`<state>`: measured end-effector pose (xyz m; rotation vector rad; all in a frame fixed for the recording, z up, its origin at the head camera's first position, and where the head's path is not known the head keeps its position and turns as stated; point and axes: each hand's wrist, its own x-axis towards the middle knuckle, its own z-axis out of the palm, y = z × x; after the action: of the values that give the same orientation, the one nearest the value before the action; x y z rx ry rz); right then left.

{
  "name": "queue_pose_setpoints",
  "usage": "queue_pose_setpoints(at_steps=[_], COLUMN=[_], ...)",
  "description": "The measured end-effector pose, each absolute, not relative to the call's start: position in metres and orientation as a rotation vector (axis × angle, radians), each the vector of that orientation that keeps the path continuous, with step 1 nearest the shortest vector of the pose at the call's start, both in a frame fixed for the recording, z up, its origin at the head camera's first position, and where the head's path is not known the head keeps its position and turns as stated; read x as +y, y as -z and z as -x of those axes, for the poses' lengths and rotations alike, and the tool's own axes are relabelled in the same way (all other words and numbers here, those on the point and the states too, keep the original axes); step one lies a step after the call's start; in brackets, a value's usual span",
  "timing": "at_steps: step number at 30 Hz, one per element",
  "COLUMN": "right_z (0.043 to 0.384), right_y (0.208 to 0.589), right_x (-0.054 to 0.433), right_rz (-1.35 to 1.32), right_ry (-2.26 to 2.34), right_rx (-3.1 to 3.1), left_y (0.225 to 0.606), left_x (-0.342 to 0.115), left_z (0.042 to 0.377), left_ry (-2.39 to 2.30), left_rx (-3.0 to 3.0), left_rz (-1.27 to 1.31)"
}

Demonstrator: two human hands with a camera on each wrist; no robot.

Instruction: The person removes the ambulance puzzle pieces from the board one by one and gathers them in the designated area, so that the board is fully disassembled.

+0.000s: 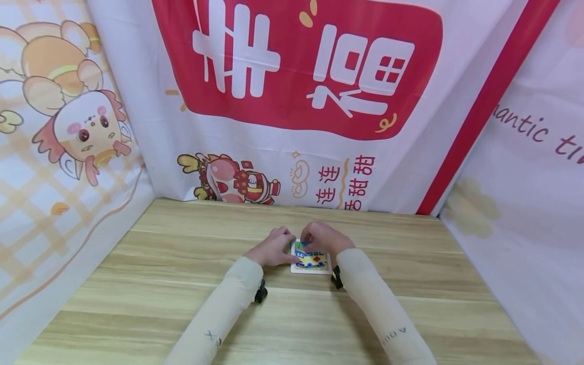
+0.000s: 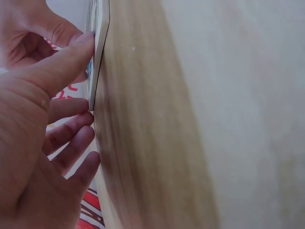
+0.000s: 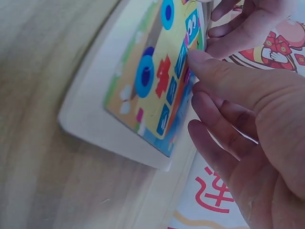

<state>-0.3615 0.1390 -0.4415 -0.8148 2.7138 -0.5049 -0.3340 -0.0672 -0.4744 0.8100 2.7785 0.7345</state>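
Observation:
A small square picture board (image 1: 313,270), white-framed with a yellow ambulance on it, lies on the wooden table between both hands. At its left side is my left hand (image 1: 274,248); the thumb (image 2: 78,47) rests at the board's near-left part and the index fingertip touches the far corner. The other left fingers extend loosely beside it. My right hand (image 1: 325,237) reaches over the far part of the picture, its thumb (image 3: 205,59) and bent index finger at the printed surface. I cannot tell whether a small piece sits between those fingertips.
The wood-grain table (image 1: 182,284) runs out around the board. A printed cloth (image 1: 274,121) hangs behind its far edge, with further cloths at the left and right sides. Each wrist carries a small black camera (image 1: 261,292) below the sleeve's cuff.

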Motion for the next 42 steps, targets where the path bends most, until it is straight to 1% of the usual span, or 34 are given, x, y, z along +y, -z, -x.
queue_pose_setpoints(at_steps=[13,24,36,42], right_z=[0.3652,0.3687,0.3681,0.3690], right_y=[0.4362,0.4330,0.4358,0.4362], right_x=[0.1345,0.1317,0.1309,0.1296], right_rz=[0.760,0.691,0.593,0.610], right_ry=[0.567,0.517,0.503,0.512], right_rx=[2.658,2.654,2.657,2.663], left_y=[0.4740,0.4705,0.4669,0.4691], left_x=[-0.0653,-0.0625,-0.0580,-0.0610], left_z=[0.3346,0.3361,0.3288,0.3312], left_ry=[-0.729,-0.750,-0.730,-0.723], left_rx=[2.794,2.762,2.785,2.792], left_rz=[-0.817,-0.750,-0.776,-0.761])
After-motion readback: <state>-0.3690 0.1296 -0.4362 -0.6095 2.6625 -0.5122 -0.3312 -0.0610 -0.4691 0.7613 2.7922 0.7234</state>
